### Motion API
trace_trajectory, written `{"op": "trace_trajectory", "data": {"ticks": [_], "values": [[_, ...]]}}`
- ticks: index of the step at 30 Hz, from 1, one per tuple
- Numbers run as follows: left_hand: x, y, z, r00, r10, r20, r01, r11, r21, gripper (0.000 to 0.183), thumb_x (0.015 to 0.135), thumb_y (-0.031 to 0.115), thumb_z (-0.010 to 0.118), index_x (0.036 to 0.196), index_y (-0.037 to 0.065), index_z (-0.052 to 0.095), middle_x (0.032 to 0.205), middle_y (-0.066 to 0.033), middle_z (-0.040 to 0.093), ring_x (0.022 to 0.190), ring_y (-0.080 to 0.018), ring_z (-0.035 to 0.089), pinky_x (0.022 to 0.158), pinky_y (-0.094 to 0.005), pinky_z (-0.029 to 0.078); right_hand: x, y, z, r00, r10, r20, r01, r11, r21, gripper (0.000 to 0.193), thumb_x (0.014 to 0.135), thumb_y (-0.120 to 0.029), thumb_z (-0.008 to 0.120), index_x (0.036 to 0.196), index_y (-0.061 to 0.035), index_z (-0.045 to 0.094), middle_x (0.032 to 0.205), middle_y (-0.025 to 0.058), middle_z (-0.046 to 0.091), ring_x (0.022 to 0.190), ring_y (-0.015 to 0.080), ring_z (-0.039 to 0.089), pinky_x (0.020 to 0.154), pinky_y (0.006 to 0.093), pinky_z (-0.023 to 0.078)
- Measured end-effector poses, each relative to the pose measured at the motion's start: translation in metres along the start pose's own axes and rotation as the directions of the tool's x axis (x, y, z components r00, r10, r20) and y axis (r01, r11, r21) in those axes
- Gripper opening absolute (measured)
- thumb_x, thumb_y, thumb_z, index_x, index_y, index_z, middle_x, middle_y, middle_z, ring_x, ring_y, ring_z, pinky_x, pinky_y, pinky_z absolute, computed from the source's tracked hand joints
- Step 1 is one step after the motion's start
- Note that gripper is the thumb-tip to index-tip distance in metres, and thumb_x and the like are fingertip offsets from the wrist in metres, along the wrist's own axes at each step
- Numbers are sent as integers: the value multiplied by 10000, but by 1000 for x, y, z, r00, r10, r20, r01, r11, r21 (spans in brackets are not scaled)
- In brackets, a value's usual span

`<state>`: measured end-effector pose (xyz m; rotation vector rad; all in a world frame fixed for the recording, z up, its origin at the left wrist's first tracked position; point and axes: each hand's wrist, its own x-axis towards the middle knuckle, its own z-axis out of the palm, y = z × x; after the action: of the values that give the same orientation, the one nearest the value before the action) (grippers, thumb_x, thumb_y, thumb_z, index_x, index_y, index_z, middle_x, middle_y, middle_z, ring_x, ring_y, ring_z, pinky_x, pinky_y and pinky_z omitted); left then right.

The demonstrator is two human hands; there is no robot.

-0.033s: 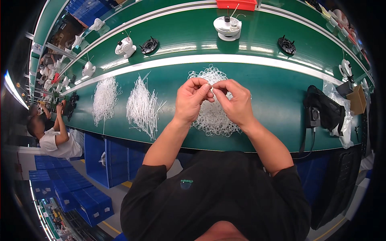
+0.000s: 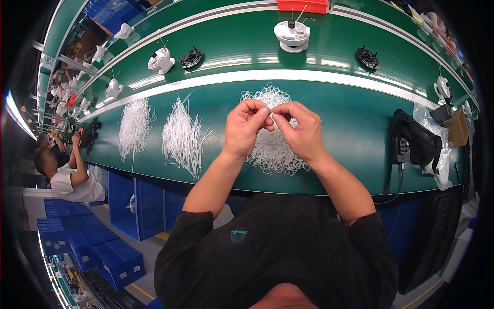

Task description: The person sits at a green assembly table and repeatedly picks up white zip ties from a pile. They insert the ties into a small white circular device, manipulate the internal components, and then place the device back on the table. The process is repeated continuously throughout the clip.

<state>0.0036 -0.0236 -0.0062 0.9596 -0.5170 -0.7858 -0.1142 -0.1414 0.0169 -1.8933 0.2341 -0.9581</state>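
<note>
My left hand (image 2: pixel 246 129) and my right hand (image 2: pixel 301 131) meet fingertip to fingertip just above the green bench (image 2: pixel 350 129). Both pinch a small thin white plastic piece (image 2: pixel 271 114) between thumb and forefinger; most of it is hidden by the fingers. Under the hands lies a heap of white curled plastic loops (image 2: pixel 272 154). Left of it lie a pile of straight white plastic strips (image 2: pixel 182 136) and a second white pile (image 2: pixel 135 123).
On the far side of the bench stand a white round device (image 2: pixel 292 35), a red bin (image 2: pixel 302 5), another white device (image 2: pixel 161 59) and black round parts (image 2: pixel 191 58) (image 2: pixel 368 57). A black bag (image 2: pixel 411 144) lies at right. A seated co-worker (image 2: pixel 69 177) works at left. Blue crates (image 2: pixel 110 257) stand below.
</note>
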Motion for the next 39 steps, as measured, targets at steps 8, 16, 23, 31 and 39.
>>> {"op": "trace_trajectory", "data": {"ticks": [8, 16, 23, 31, 39], "values": [[-4, 1, 0, 1000, 21, -5, -20, 987, 162, 113, 937, 32, 651, 1029, -28, 625, 877, -76, 667, 744, -124, 648, 668, -264, 570, 0, 1, 3, 1000, 21, 2, -21, 1000, 7, 71, 844, -30, 702, 910, -22, 676, 829, 105, 691, 705, 225, 672, 643, 326, 529], [-7, 6, -7, 996, -70, 49, 42, 905, 423, 97, 932, 15, 649, 1016, -34, 641, 893, -65, 671, 750, -115, 644, 669, -265, 562, -2, 3, 3, 984, 164, 74, -165, 986, 5, 82, 861, -29, 701, 922, 12, 666, 832, 101, 710, 759, 173, 693, 711, 301, 540], [46, 40, -125, 933, 317, -169, 133, 131, 982, 218, 850, 232, 750, 916, 32, 695, 820, -109, 710, 737, -220, 676, 680, -353, 544, 2, 19, -6, 965, 141, 219, -92, 971, -220, 100, 847, -87, 704, 908, -17, 665, 843, 105, 681, 761, 233, 658, 722, 340, 523], [71, 81, -210, 775, 238, -585, 629, -216, 746, 317, 889, 284, 688, 1098, 45, 680, 1146, -210, 687, 1087, -398, 651, 910, -470, 532, 0, 22, -9, 972, 134, 194, -94, 975, -203, 102, 840, -86, 707, 908, -23, 664, 846, 103, 673, 766, 247, 652, 734, 353, 520], [86, 77, -229, 817, 189, -545, 577, -241, 780, 249, 885, 205, 645, 1046, 24, 702, 1087, -212, 704, 1037, -385, 670, 896, -460, 537, 1, 19, -8, 967, 102, 234, -48, 973, -226, 101, 838, -90, 710, 896, -22, 664, 842, 104, 680, 774, 245, 662, 736, 362, 510]]}}
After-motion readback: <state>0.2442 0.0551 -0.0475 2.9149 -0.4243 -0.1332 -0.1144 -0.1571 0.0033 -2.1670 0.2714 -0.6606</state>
